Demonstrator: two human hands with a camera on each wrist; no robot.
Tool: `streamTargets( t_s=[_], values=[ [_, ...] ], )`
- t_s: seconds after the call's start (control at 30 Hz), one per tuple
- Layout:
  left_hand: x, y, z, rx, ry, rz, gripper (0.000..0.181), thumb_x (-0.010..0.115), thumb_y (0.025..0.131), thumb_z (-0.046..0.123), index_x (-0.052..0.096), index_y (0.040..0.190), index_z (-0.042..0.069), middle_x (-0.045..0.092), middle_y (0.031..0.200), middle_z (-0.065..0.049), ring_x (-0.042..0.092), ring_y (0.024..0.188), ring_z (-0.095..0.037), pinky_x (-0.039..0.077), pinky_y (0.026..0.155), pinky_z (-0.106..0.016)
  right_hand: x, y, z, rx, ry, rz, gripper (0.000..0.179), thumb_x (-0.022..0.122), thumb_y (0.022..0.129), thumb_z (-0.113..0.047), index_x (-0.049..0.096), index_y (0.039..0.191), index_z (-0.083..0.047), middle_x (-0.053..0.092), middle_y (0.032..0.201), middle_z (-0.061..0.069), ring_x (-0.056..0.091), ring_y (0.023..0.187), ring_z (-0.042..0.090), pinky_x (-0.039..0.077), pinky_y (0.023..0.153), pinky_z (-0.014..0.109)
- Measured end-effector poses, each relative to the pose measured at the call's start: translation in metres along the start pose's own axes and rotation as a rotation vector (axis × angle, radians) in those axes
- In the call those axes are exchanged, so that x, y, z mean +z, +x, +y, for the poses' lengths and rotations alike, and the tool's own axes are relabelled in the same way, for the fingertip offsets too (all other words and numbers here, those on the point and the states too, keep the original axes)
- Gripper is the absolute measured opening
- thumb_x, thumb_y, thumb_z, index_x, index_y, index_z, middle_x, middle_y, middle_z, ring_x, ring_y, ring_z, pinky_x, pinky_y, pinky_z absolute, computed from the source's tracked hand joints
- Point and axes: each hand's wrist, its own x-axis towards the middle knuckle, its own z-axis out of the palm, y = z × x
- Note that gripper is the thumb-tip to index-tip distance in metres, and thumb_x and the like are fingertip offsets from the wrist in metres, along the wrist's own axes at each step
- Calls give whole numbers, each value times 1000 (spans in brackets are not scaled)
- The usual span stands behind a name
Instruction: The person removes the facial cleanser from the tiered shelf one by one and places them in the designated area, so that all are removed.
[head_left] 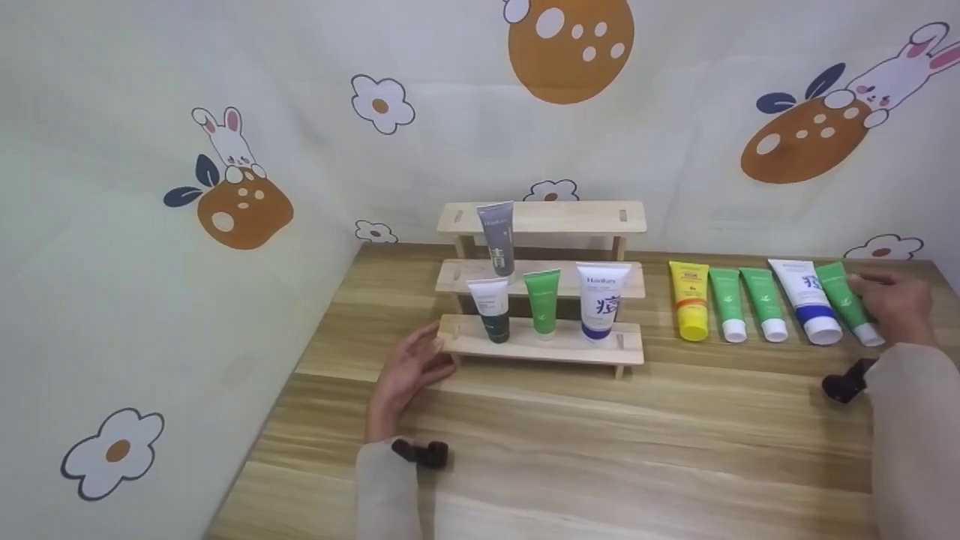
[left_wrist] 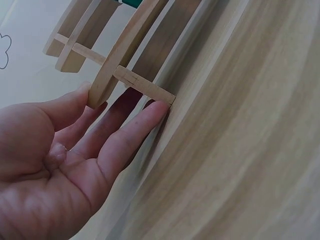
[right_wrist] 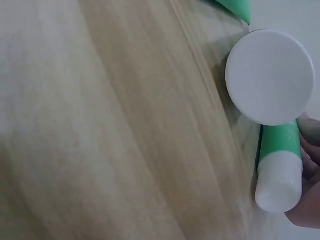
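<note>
A three-step wooden display rack (head_left: 555, 217) stands against the backdrop. At its lower left end, my left hand (head_left: 405, 371) grips the bottom step; in the left wrist view the thumb lies at the board's edge and a fingertip touches the foot of the leg. Far right, my right hand (head_left: 904, 304) holds the side of a green tube (head_left: 844, 300) with a white cap (right_wrist: 279, 184). This tube lies tilted beside a white tube with a blue cap (head_left: 817, 330); that wide cap partly hides it in the right wrist view.
On the bottom step stand a white and dark green tube (head_left: 491, 311), a green tube (head_left: 543, 304) and a white and blue tube (head_left: 602, 300). A grey tube (head_left: 498, 240) stands on the middle step. Right of the rack lie a yellow tube (head_left: 690, 300) and two green tubes (head_left: 726, 304).
</note>
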Motion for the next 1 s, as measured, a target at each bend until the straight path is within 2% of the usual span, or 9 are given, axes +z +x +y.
streamTargets(
  t_s=[0.07, 0.13, 0.2, 0.3, 0.4, 0.63, 0.8, 0.93, 1.0],
  values=[
    [0, -1, 0, -2, -3, -1, 49, 51, 103, 7, 40, 151, 5, 49, 146, -29, 64, 119, -37, 60, 98, -46, -4, -6, 0, -29, -40, 14, 59, 44, 105, -32, 28, 154, -3, 29, 162, 24, 46, 124, 34, 48, 85, 25],
    [1, -1, 0, -4, -6, 4, 48, 51, 103, 8, 41, 151, 5, 50, 147, -28, 65, 117, -36, 60, 97, -46, -7, -12, -3, -46, -45, 30, 60, 43, 105, -31, 27, 154, -1, 29, 161, 26, 45, 123, 34, 48, 85, 25],
    [0, 0, 0, 3, -1, 9, 48, 52, 103, 8, 42, 150, 5, 51, 145, -28, 66, 116, -36, 61, 96, -46, -9, -17, -9, -37, -3, 27, 62, 43, 105, -34, 25, 156, -3, 26, 163, 24, 42, 135, 36, 52, 101, 35],
    [-1, 0, 0, 16, 5, 9, 49, 53, 103, 9, 42, 150, 4, 51, 145, -29, 65, 117, -38, 61, 96, -46, -13, -24, -20, -35, 55, 30, 62, 41, 106, -38, 25, 157, -9, 25, 165, 18, 30, 149, 35, 40, 122, 42],
    [-1, 0, 0, 19, 1, 3, 49, 54, 102, 9, 42, 150, 3, 50, 146, -29, 64, 120, -39, 60, 97, -46, -17, -30, -32, -48, 99, 43, 62, 41, 105, -45, 28, 158, -16, 39, 157, 9, 33, 147, 30, 39, 123, 40],
    [0, 1, -1, 17, 4, 0, 49, 53, 103, 10, 42, 150, 5, 49, 147, -28, 63, 121, -38, 60, 97, -45, -16, -56, -67, -142, 191, 27, 70, 47, 96, -60, 31, 157, -29, 49, 144, -11, 42, 140, 15, 36, 125, 32],
    [0, 0, -1, -3, 5, 15, 48, 53, 103, 10, 43, 150, 7, 50, 147, -26, 63, 122, -38, 61, 96, -44, -9, -86, -95, -260, 256, -37, 79, 59, 86, -65, 40, 153, -29, 52, 110, -28, 53, 119, 3, 46, 112, 17],
    [0, 1, -1, -1, -4, 10, 48, 53, 103, 9, 43, 150, 5, 50, 147, -28, 63, 121, -37, 61, 96, -45, 0, -111, -118, -380, 312, -96, 77, 66, 85, -59, 46, 149, -22, 58, 110, -25, 56, 103, -5, 53, 85, 4],
    [-1, 1, -2, 6, -8, 6, 48, 53, 103, 8, 43, 149, 4, 51, 145, -29, 66, 117, -36, 62, 95, -45, 6, -124, -128, -435, 321, -121, 72, 67, 87, -54, 48, 147, -19, 60, 109, -24, 57, 100, -6, 54, 79, 2]
  ],
)
